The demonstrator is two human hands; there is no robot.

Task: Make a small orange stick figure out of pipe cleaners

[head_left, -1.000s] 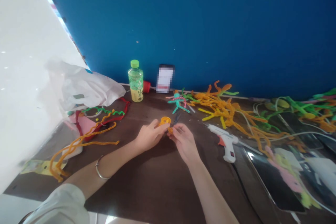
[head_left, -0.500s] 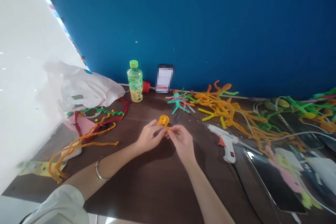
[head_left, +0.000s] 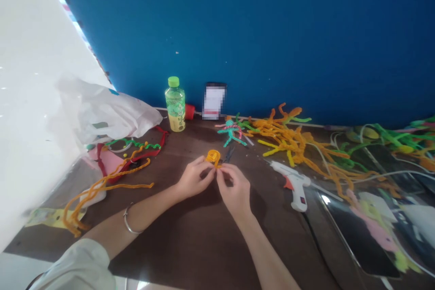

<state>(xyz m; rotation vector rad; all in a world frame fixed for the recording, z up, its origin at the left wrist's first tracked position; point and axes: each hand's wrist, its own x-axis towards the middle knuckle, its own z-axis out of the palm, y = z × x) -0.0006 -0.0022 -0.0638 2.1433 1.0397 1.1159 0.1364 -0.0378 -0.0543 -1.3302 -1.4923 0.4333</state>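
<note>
Evidently, through the head view, I have the left hand (head_left: pixel 195 177) and right hand (head_left: pixel 235 186) both pinching a fuzzy, round, orange pipe-cleaner coil (head_left: pixel 213 157) at centre frame. Its winding looks mostly done; 1 short tail seems left unsecured. Bendy orange pipe-cleaner strands (head_left: pixel 129 186) lie lower left, apparently unused.

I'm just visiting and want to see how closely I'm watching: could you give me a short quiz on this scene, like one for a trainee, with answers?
1. True or false: the glue gun lies nearer the person's right grip than the left grip.

2. What colour is the coiled piece held between them?
A. Pink
B. Orange
C. White

3. Fill the gap: the silver bracelet is worn on the person's ___ side.

Key: 1. True. 2. B. 3. Left.
</note>
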